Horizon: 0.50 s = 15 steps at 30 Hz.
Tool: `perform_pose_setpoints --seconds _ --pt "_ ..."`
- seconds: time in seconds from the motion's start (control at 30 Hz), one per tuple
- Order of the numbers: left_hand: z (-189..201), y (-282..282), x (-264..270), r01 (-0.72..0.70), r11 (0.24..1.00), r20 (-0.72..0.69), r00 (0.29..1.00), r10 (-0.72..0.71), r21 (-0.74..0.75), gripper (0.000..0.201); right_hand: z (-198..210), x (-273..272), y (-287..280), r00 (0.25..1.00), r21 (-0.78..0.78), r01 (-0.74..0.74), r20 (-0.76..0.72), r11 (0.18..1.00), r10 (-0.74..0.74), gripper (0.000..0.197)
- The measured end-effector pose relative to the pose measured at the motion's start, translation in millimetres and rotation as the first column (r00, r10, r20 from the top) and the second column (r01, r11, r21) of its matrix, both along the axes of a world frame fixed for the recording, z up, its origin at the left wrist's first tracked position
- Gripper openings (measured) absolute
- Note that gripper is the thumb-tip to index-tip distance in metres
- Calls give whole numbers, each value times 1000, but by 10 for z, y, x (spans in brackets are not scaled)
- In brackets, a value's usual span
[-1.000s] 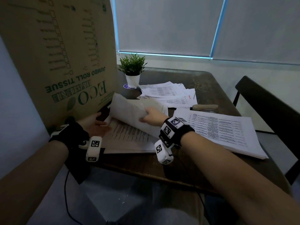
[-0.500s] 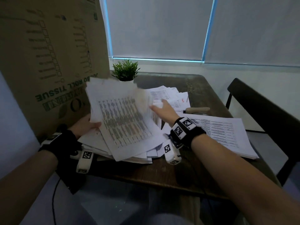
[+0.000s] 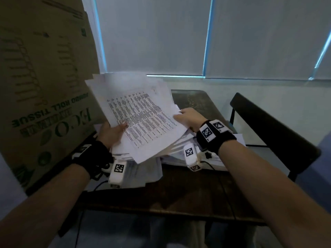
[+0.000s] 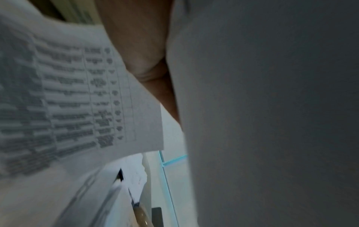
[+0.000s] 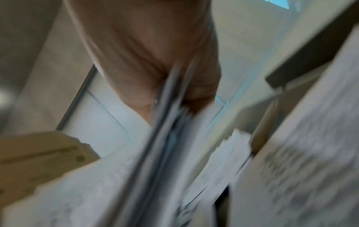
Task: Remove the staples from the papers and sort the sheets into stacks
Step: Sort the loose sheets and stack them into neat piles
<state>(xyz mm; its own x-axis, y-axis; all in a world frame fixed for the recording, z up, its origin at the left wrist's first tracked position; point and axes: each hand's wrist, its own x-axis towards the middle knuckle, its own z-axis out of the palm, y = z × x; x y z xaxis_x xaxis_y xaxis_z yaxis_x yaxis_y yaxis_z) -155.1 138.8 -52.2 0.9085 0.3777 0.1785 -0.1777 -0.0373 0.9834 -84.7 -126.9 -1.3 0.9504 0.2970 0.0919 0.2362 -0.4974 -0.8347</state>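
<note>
Thick bundle of papers [image 3: 141,119] lifted tilted above the desk [image 3: 189,194], left hand [image 3: 112,133] grip pinching its left edge, right hand [image 3: 189,118] grip pinching its right edge, cardboard box [image 3: 44,86] just beside

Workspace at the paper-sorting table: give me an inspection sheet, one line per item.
Surface: dark wooden table, near edge bare.
Job's things: fanned bundle of printed sheets lifted and tilted; more papers lie beneath.
Clutter: nothing seen.
Grippers: left hand grips the bundle's left edge; right hand holds its right edge.
Cables: black cable runs from the right wrist across the table.
Surroundings: cardboard box at left, black chair at right, blinds behind.
</note>
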Motion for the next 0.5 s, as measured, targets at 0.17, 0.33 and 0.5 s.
perform_pose_setpoints --seconds 0.17,0.33,0.5 --pt "53 -543 224 128 952 52 992 -118 -277 30 -37 40 -515 981 -6 -20 -193 1000 18 6" --pt "-55 -871 504 27 944 -9 999 -32 -328 16 -233 -174 -924 877 666 186 -445 722 184 18" --pt "-205 -1530 426 67 843 -28 995 -97 -534 41 -593 -277 -787 792 693 405 -591 596 150 29"
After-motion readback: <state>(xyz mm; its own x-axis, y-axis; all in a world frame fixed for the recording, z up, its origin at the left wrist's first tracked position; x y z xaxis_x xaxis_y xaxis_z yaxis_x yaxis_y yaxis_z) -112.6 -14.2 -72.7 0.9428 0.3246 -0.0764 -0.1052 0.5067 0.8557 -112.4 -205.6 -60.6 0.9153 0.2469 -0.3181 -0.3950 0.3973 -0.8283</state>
